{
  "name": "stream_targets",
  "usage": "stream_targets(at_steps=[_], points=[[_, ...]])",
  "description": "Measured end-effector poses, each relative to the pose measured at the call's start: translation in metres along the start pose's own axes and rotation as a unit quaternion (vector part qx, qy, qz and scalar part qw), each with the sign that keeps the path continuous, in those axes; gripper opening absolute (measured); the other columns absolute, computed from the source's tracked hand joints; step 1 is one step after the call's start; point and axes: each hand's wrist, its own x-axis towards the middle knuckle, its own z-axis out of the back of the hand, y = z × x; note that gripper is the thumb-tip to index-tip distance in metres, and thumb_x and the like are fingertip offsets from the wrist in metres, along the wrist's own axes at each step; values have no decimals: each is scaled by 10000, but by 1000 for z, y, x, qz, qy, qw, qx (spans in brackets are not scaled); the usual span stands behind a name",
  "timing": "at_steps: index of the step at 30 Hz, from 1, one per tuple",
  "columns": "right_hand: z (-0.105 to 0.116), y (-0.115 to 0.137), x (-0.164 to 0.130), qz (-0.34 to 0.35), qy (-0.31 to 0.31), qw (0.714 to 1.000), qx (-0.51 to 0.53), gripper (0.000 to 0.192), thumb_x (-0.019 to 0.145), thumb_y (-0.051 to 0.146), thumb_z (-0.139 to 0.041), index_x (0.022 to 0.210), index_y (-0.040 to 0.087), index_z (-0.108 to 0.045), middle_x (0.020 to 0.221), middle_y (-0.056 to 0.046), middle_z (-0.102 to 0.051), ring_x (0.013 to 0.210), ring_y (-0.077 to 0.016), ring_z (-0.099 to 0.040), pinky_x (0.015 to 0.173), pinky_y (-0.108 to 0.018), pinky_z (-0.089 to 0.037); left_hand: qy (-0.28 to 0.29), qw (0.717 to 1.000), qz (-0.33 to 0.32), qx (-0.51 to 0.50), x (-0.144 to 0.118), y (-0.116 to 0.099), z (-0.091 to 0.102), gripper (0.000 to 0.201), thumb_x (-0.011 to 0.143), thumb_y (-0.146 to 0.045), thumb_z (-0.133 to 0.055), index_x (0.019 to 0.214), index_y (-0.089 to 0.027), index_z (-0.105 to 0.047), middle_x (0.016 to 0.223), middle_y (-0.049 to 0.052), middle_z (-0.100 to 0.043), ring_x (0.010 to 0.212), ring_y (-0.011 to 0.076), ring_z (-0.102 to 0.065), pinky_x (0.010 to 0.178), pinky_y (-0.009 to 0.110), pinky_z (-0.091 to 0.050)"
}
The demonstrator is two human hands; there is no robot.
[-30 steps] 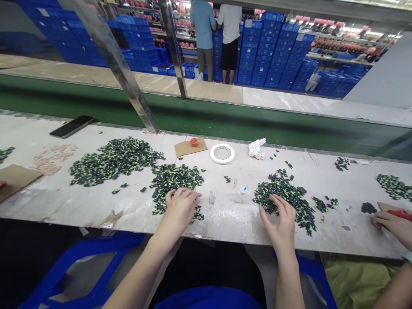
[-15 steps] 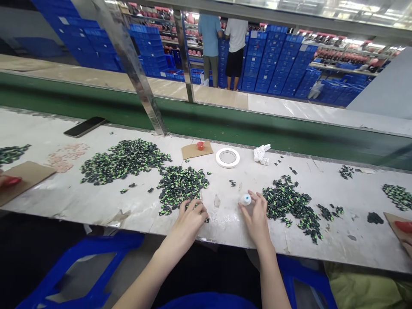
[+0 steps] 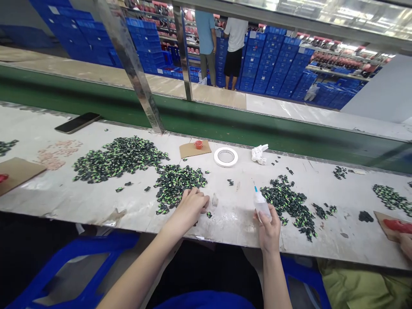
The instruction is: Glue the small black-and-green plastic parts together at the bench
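Note:
My right hand (image 3: pixel 269 225) is wrapped round a small translucent squeeze bottle (image 3: pixel 262 206) with a white cap and a thin blue needle tip that points up and away from me. Just right of it spreads a pile of small black-and-green parts (image 3: pixel 291 201). At the front edge of another such pile (image 3: pixel 180 182) is my left hand (image 3: pixel 195 202), its fingers curled together and downward. Whatever those fingers pinch is hidden. A loose black-and-green part (image 3: pixel 209 214) lies beside them, near a small clear scrap (image 3: pixel 215 199).
Behind the piles lie a white tape roll (image 3: pixel 217 161), crumpled white tissue (image 3: pixel 259 154) and a red cup (image 3: pixel 198 144) on cardboard (image 3: pixel 188 150). A phone (image 3: pixel 79 122) rests at the back left. A metal post (image 3: pixel 135 71) rises behind the table. Another person's hand (image 3: pixel 406 244) shows at far right.
The squeeze bottle has turned in my right hand, so its tip now points up and away instead of towards me. My left hand's fingers have drawn closer together. The view has shifted slightly.

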Motion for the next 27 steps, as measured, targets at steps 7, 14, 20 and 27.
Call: stream_targets(at_steps=[7,14,20,27], points=[[-4,-6,1,-60,-116,987,93,336,603,467,-735,670,170,-593,625,-6,-576,494,-107,-463,420,-227,-364,-22,977,4,-212,11,-29,-16,86,793,-197,-661,737,-240,-711,849,10,-746,891,223,-612,893,411,-318],[-11,-5,-4,-68,-108,992,-15,423,637,552,-724,586,152,-595,490,19,-525,464,-115,-445,458,-248,-358,-94,984,50,-145,9,-26,-31,84,754,-285,-732,791,-212,-711,934,42,-710,1032,267,-525,903,442,-323],[-21,-3,-4,-63,-86,989,-102,509,622,658,-668,577,159,-579,472,14,-515,458,-135,-458,455,-257,-369,-46,983,-14,-179,6,-11,-32,125,796,-164,-658,898,-235,-676,1010,14,-709,1041,226,-549,927,410,-334],[-26,2,-5,-24,-3,983,-180,435,723,571,-625,578,162,-582,517,10,-522,504,-133,-451,491,-249,-380,-63,969,50,-232,13,-16,-34,169,733,-142,-704,876,-229,-680,886,12,-747,956,225,-634,965,442,-337]])
